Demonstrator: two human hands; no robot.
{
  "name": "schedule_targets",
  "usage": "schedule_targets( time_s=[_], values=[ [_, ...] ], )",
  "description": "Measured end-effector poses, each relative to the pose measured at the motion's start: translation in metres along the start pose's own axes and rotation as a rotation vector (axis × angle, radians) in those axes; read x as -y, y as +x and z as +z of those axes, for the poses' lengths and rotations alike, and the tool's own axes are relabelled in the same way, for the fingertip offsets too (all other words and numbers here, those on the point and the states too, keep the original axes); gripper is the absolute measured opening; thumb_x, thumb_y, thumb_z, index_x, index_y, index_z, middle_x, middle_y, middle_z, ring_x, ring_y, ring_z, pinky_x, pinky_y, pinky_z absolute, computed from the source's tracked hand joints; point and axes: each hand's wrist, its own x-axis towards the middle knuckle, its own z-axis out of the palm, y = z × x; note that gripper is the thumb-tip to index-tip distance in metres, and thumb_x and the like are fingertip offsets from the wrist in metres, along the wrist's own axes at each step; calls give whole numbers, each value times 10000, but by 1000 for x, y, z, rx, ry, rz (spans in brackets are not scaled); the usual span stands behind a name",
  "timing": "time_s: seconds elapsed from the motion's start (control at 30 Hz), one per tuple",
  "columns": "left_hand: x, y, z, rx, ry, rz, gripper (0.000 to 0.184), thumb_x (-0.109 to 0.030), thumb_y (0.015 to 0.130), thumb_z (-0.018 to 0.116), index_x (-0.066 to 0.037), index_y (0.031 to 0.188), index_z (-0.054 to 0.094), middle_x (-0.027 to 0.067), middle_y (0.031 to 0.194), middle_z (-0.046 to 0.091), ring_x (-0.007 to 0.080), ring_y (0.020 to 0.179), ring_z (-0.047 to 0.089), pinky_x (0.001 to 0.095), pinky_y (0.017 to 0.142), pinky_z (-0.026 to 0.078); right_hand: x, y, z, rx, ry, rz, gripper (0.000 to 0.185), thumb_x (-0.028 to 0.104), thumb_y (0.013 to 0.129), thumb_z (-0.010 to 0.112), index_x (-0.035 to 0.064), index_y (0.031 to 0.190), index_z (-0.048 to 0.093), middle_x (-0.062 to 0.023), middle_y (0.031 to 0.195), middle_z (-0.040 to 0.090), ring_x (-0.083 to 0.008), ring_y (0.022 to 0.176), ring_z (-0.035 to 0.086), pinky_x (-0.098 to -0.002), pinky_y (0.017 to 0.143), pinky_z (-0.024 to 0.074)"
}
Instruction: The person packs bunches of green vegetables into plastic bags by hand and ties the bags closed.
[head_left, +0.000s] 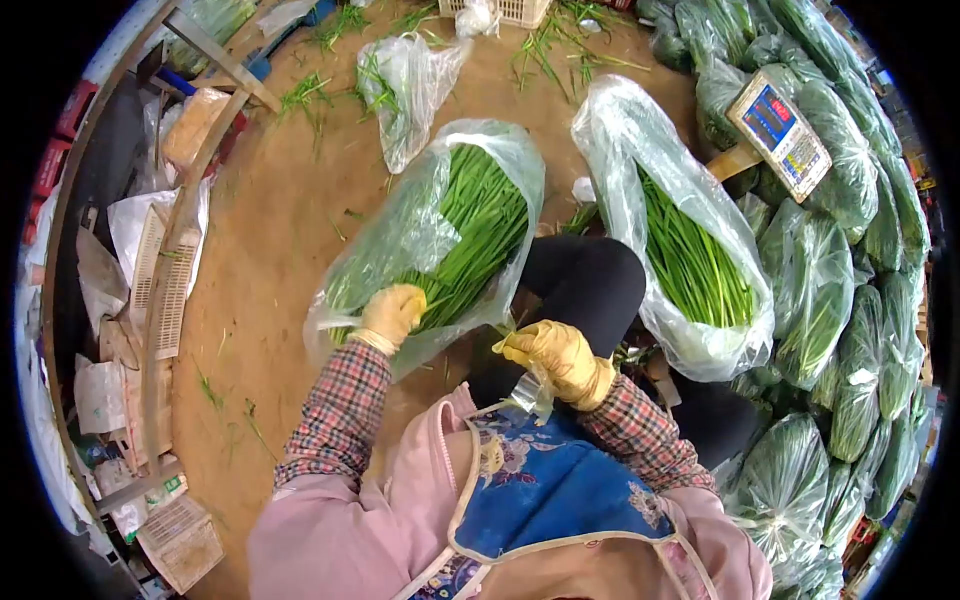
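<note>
My left hand (393, 314), in a yellowish glove, is closed against long green stalks resembling garlic chives (478, 215). The stalks lie in a clear plastic bag (385, 235), whose film spreads on both sides of that hand; what the fingers grip is hidden. Above my lap, my right hand (562, 360), gloved too, is closed, with a crumpled strip of clear plastic (533, 392) hanging below it. A second clear bag (610, 120) of green stalks (690, 255) lies to the right, beyond my dark-trousered knee (590, 280).
Filled bags of greens (845, 150) are heaped along the right side. A digital scale display (780, 132) stands among them. Loose stalks and an open plastic bag (410, 100) lie on the brown floor (250, 300). A metal frame (165, 300) and crates line the left.
</note>
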Motion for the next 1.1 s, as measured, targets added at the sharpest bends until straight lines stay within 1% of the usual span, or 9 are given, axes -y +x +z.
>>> schedule_targets(
  time_s=[0.13, 0.23, 0.33, 0.47, 0.6, 0.83, 0.97, 1.07, 1.1],
  values=[
    [-55, 14, -1, 103, -249, 237, 246, -269, 827, 514, -86, 957, 616, 131, 862, 620, 275, 829, 588, 357, 727, 447, 9, 6, -5, 89, -84, -21, 149, 97, 801, 602, 55, 938, 641, -96, 831, 645, -219, 723, 612, -280, 649, 486],
    [-9, 52, 86, 150, -556, 23, 354, -345, 876, 452, -71, 1052, 588, 146, 1012, 598, 301, 964, 546, 334, 822, 415, 12, 9, -6, 136, -243, -50, 169, 134, 777, 595, 98, 934, 649, -82, 831, 644, -252, 694, 598, -302, 617, 479],
    [-16, 89, 129, 376, -627, -390, 432, -410, 871, 475, -34, 1051, 589, 146, 978, 613, 264, 923, 564, 320, 806, 420, 10, 6, -4, 66, -254, -90, 178, 172, 771, 585, 123, 929, 652, -69, 838, 647, -258, 681, 590, -325, 603, 473],
    [-52, 92, 95, 339, -774, -314, 179, -211, 821, 604, -36, 858, 591, 39, 777, 619, 110, 683, 561, 236, 597, 434, 10, 7, -4, 39, -248, -91, 165, 185, 776, 587, 130, 917, 652, -66, 822, 645, -247, 675, 592, -324, 587, 469],
    [-57, 89, 34, -125, -1391, -302, 128, -134, 845, 542, -12, 805, 541, 94, 783, 603, 193, 685, 596, 315, 636, 523, 8, 10, 1, 56, -304, -46, 153, 222, 781, 582, 139, 893, 645, -48, 816, 639, -230, 684, 596, -326, 603, 480],
    [-117, 80, 5, -390, -1322, -188, 188, -263, 909, 497, -86, 861, 456, 37, 694, 531, 137, 580, 558, 253, 479, 470, 20, 26, 7, 79, -440, -28, 152, 244, 791, 544, 144, 880, 616, -49, 765, 611, -215, 694, 596, -337, 586, 475],
    [-28, 113, -29, -391, -1221, -132, 183, -261, 881, 519, -166, 742, 446, -54, 547, 392, 56, 376, 331, 199, 313, 274, 15, 18, -1, 238, -512, 3, 142, 186, 771, 511, 132, 868, 599, -77, 772, 591, -243, 728, 593, -350, 622, 471],
    [104, 151, -76, -883, -1322, -761, 263, -336, 904, 468, -104, 808, 545, -4, 573, 480, 98, 404, 389, 241, 336, 308, -4, -8, -20, 26, -104, -160, 239, 52, 748, 521, 72, 970, 608, -96, 808, 608, -264, 706, 587, -337, 650, 480],
    [120, 146, -72, -824, -958, -568, 260, -239, 906, 436, -88, 702, 489, 17, 485, 431, 122, 342, 360, 298, 321, 313, -2, -11, -24, -48, 79, -113, 207, 41, 765, 531, 36, 960, 600, -113, 819, 615, -267, 711, 593, -332, 657, 485]
  ],
)
